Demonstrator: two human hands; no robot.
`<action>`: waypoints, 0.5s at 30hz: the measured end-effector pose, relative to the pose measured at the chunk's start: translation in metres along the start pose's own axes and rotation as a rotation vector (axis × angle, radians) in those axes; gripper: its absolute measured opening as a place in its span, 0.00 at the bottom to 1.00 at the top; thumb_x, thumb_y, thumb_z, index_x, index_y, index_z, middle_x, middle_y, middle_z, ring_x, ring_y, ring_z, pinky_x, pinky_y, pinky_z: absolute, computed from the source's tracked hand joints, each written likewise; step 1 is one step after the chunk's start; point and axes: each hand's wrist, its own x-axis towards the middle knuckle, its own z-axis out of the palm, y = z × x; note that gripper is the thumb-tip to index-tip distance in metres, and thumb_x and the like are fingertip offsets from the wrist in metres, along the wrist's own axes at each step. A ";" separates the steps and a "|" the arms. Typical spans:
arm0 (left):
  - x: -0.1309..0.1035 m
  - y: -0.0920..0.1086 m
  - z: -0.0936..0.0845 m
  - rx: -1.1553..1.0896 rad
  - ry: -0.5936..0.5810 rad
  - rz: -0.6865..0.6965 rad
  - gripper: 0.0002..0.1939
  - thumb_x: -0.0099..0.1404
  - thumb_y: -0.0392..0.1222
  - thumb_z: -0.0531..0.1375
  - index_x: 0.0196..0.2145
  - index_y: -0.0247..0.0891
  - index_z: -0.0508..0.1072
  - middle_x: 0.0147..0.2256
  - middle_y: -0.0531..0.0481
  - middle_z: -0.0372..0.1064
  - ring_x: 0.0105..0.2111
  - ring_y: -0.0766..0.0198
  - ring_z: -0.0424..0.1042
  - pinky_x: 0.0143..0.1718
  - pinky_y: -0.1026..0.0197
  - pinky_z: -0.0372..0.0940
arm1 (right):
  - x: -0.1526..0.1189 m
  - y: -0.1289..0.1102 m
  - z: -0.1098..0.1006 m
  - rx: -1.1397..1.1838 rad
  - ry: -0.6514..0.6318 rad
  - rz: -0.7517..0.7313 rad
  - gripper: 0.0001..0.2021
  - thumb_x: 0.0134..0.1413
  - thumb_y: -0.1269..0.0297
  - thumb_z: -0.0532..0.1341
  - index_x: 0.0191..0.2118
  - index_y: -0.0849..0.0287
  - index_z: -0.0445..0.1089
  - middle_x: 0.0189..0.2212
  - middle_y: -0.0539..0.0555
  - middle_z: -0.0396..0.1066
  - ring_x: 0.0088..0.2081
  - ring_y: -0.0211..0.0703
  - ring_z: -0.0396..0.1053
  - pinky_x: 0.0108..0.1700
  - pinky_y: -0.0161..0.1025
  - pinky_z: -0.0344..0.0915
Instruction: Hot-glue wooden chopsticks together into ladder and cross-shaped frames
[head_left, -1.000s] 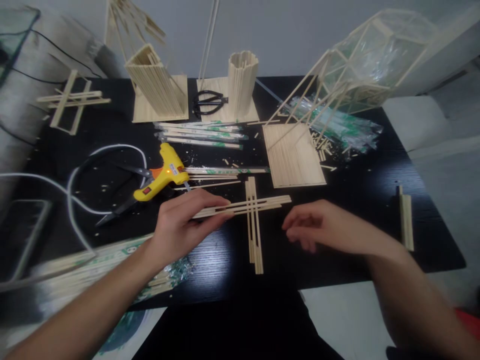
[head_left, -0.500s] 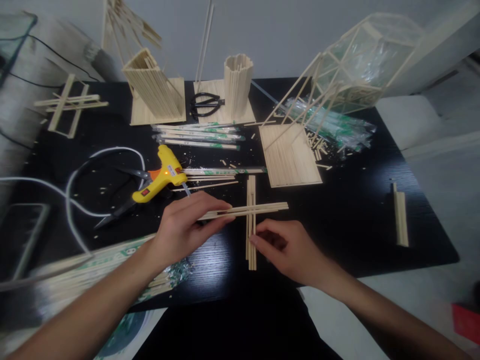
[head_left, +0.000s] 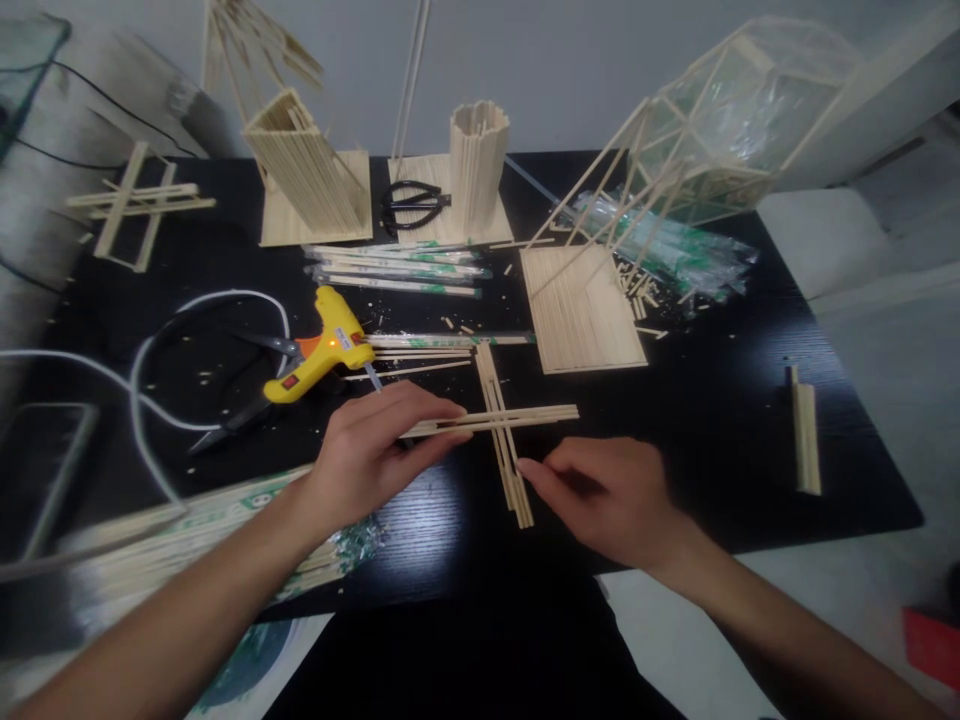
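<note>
My left hand (head_left: 386, 440) pinches a flat bundle of thin wooden sticks (head_left: 536, 415), like disposable chopsticks, lying crosswise. A second stick bundle (head_left: 512, 480) crosses it and slants, its lower end toward the right. My right hand (head_left: 604, 495) has its fingers curled, and the thumb tip presses on the edge of this second bundle below the crossing. Whether the two bundles are joined I cannot tell. Left of them a yellow glue gun (head_left: 326, 350) lies with its orange light lit, its nozzle near my left hand.
Stick-built towers (head_left: 480, 170) and a stick panel (head_left: 581, 310) stand at the back. Wrapped sticks (head_left: 397, 270), black-handled scissors (head_left: 412, 207), a crossed stick frame (head_left: 142, 205) and a short stick bundle (head_left: 806, 435) lie around. A white cable (head_left: 139, 370) loops at left.
The slanting bundle has turned under the crosswise one: its upper end swung left, its lower end right. My right hand moved slightly right with it. My left hand stayed nearly still.
</note>
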 end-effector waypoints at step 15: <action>0.000 0.000 -0.001 -0.016 -0.019 -0.007 0.09 0.68 0.35 0.70 0.46 0.37 0.80 0.38 0.49 0.82 0.35 0.65 0.80 0.37 0.63 0.75 | 0.037 0.021 -0.012 0.012 -0.032 -0.212 0.09 0.64 0.61 0.71 0.48 0.53 0.78 0.41 0.55 0.82 0.43 0.48 0.81 0.48 0.47 0.78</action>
